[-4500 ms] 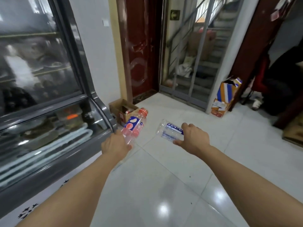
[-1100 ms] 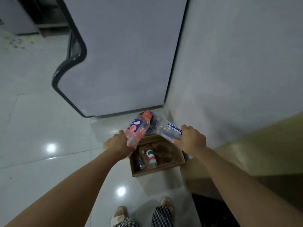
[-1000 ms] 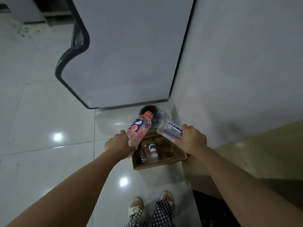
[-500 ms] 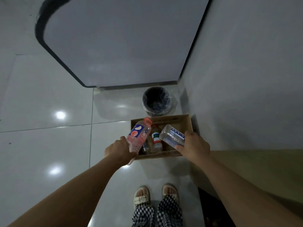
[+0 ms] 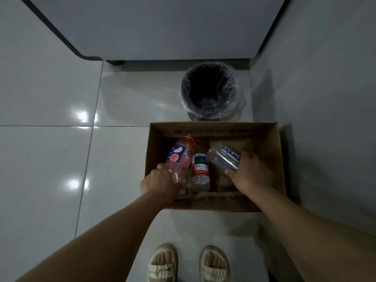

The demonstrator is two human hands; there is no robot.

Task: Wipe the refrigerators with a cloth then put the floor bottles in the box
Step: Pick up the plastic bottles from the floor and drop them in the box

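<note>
Both hands have dropped from above the cardboard box [image 5: 272, 159] into its opening. Over the box's left half, the left hand [image 5: 160, 184] grips the pink bottle [image 5: 179, 159] by its base. Mid-box lies another bottle [image 5: 200, 169], apparently on the bottom. Over the right half, the right hand [image 5: 250, 176] clasps the clear bottle [image 5: 222, 157].

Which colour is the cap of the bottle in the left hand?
Orange-red; the head view shows the cap on the bottle.
</note>
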